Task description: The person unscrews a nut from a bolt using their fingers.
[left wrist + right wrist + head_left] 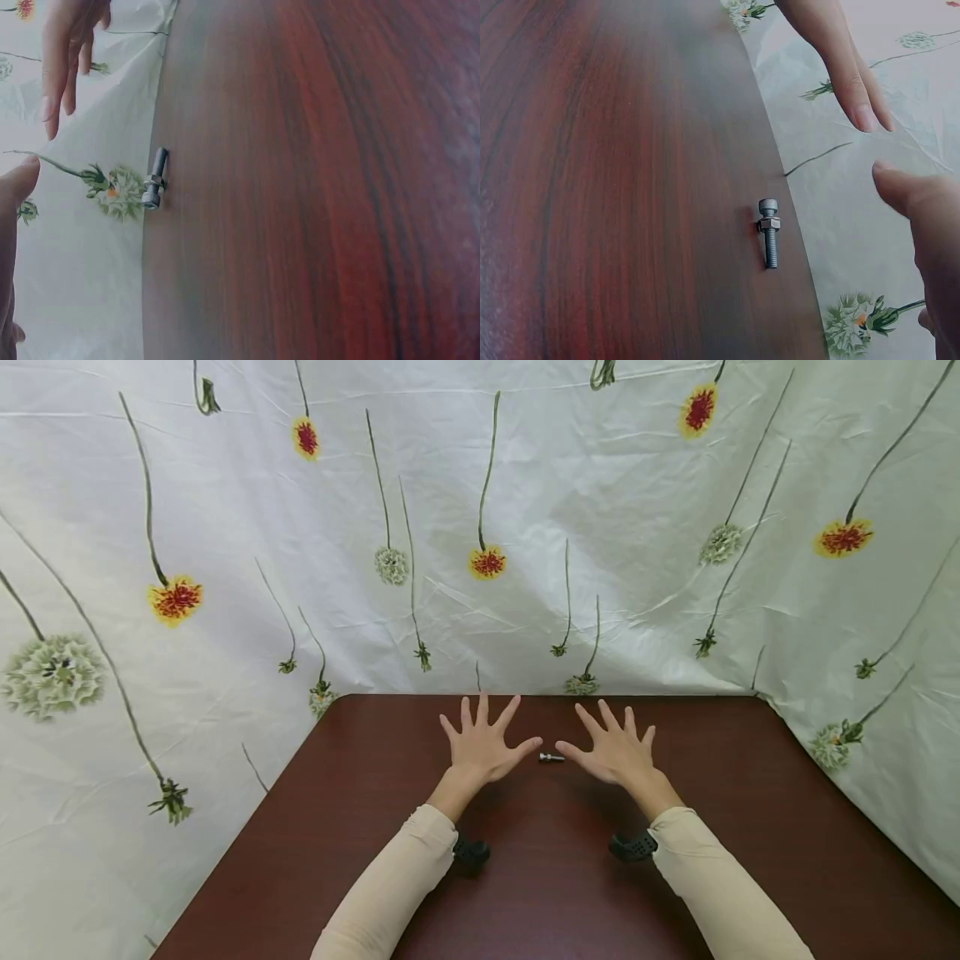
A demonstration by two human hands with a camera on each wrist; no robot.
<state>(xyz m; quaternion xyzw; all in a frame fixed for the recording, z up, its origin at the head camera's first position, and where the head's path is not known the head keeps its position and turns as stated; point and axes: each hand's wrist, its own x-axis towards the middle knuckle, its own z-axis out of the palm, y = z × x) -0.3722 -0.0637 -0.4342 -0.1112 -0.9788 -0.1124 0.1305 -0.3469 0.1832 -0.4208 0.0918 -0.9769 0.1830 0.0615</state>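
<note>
A small metal bolt with a nut on its shank lies on the dark red wooden table. In the right wrist view the bolt shows a round head, the nut just below it and bare thread beyond. My left hand is spread flat over the table to the left of the bolt, thumb pointing toward it. To the right, my right hand spreads its fingers in the same way, its thumb tip near the bolt. Both hands hold nothing. The left wrist view shows the bolt too.
A white cloth printed with flowers hangs behind and at both sides of the table. Dark straps sit at both wrists, below light sleeves. The table's far edge runs just beyond the fingertips.
</note>
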